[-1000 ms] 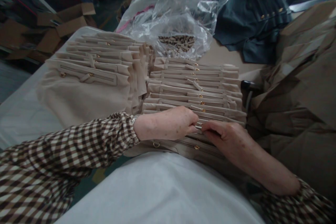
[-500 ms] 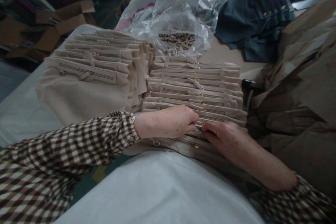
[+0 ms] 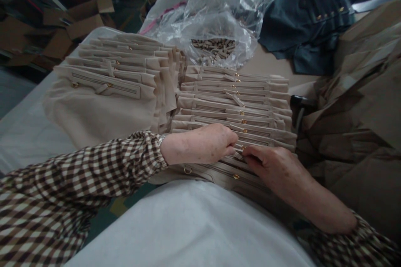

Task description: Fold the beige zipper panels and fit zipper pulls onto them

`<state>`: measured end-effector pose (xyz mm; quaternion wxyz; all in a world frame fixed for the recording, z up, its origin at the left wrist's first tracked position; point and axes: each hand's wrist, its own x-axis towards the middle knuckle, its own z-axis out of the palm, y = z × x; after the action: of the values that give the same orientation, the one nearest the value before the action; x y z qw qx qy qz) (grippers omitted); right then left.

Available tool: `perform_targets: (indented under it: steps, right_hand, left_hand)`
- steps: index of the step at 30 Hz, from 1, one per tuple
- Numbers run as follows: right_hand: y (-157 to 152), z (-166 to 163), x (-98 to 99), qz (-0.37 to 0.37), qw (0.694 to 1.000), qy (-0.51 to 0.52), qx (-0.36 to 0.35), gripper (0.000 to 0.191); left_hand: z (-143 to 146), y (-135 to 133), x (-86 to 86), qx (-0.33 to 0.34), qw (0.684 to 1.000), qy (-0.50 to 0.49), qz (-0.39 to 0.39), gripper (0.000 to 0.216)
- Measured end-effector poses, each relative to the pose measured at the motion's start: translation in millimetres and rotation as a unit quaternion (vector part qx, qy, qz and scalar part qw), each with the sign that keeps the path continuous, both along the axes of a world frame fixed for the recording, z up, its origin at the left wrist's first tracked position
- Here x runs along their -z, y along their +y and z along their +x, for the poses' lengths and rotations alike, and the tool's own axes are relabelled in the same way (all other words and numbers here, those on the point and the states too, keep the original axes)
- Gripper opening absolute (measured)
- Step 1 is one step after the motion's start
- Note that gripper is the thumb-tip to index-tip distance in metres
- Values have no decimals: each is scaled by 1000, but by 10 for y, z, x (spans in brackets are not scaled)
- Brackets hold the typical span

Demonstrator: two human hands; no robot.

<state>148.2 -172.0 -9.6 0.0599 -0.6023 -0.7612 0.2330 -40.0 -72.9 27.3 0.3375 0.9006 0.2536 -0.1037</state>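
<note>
Both hands meet over a row of overlapping beige fabric pieces [image 3: 216,104], each with a zipper and a small gold slider. My left hand [image 3: 206,144] is closed, thumb and fingers pinched at a short beige zipper pull [image 3: 237,155]. From the right, the thumb and forefinger of my right hand [image 3: 275,169] pinch the other end of that pull, beside a gold zipper slider [image 3: 243,147]. The fingertips partly hide the join. Nearest my body lies a piece with a gold slider [image 3: 236,176] and a gold ring [image 3: 187,170].
At the left lies a second stack of beige zippered pieces [image 3: 106,108]. Behind the row, a clear plastic bag [image 3: 232,4] holds many small beige pulls [image 3: 216,46]. Dark blue pieces [image 3: 300,21] lie at the back right, and brown material [image 3: 366,104] rises on the right.
Both hands stay pinched at nearly the same spot, with only a slight shift of the fingers. The whole view has moved a little.
</note>
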Motion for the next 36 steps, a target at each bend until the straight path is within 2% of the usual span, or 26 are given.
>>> perform_targets:
  steps: [5, 9, 15, 18, 20, 21, 24, 25, 27, 29, 32, 36]
  right_hand:
    - [21, -15, -4, 25, 999, -29, -29, 17]
    - [32, -72, -5, 46, 996, -59, -40, 14]
    - [36, -70, 45, 26, 998, -62, -15, 14]
    - [70, -47, -1, 26, 1000, -8, -6, 12]
    - [117, -59, -69, 30, 996, 77, 15, 14]
    - [144, -78, -105, 28, 991, 131, 27, 14]
    - [223, -186, -186, 6, 952, 298, 73, 15]
    - [246, -234, -198, -4, 932, 351, 92, 17]
    - [286, -338, -200, -28, 888, 441, 128, 19]
    - [314, -437, -188, -54, 839, 519, 152, 22]
    - [329, -546, -166, -99, 769, 601, 193, 27]
    - [300, -539, -179, -122, 709, 645, 258, 27]
  left_hand:
    - [14, -31, 10, 16, 999, 23, 37, 21]
    - [9, -66, 80, 29, 996, -1, 79, 21]
    - [-30, -31, 47, -4, 996, 49, 78, 20]
    - [-82, 12, 6, -56, 998, -4, 11, 16]
    - [-103, 29, -31, -122, 985, -53, -109, 17]
    - [-106, 32, -52, -160, 966, -76, -188, 25]
    - [-86, 18, -102, -248, 865, -149, -410, 50]
    - [-73, 8, -108, -261, 834, -174, -454, 53]
    - [-41, -17, -91, -266, 798, -219, -495, 52]
    - [-6, -46, -43, -270, 785, -246, -500, 50]
    - [43, -84, 39, -290, 787, -264, -475, 54]
    - [84, -100, 42, -282, 803, -270, -451, 60]
